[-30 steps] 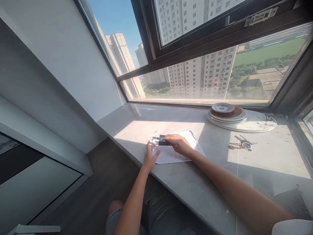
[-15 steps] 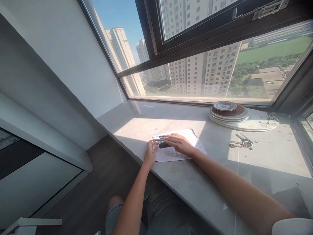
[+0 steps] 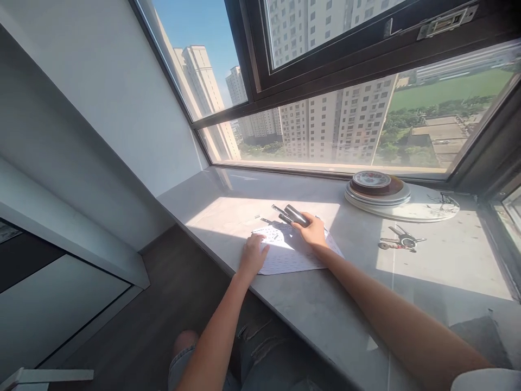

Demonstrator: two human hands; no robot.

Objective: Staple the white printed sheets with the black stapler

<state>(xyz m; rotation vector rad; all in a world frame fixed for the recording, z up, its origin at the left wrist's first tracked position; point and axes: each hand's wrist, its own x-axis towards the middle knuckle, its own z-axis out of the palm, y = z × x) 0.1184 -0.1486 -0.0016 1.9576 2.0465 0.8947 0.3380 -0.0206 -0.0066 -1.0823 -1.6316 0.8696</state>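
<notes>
My right hand [image 3: 312, 230] is wrapped round the rear of a black stapler [image 3: 296, 216], which it holds above the far edge of the paper. The stapler's jaws are spread apart and point up and to the left. Printed paper [image 3: 291, 255] lies on the sill, partly under both forearms' reach. My left hand [image 3: 253, 254] grips the paper at its left edge, fingers and thumb resting on its top side. Whether fingers go beneath the paper is hidden. A small light piece [image 3: 257, 216], too small to name, lies just beyond the paper.
A stack of plates [image 3: 376, 190] stands by the window on the right. Nearer lies a small propeller-like model [image 3: 402, 239]. The marble sill's front edge [image 3: 285, 320] drops to the floor, and my legs are below it. The window frame [image 3: 325, 98] borders the far side.
My right hand has lifted the stapler off the paper, away from the left hand, and turned it up. The left hand has shifted slightly down from the paper's corner and stays on the paper.
</notes>
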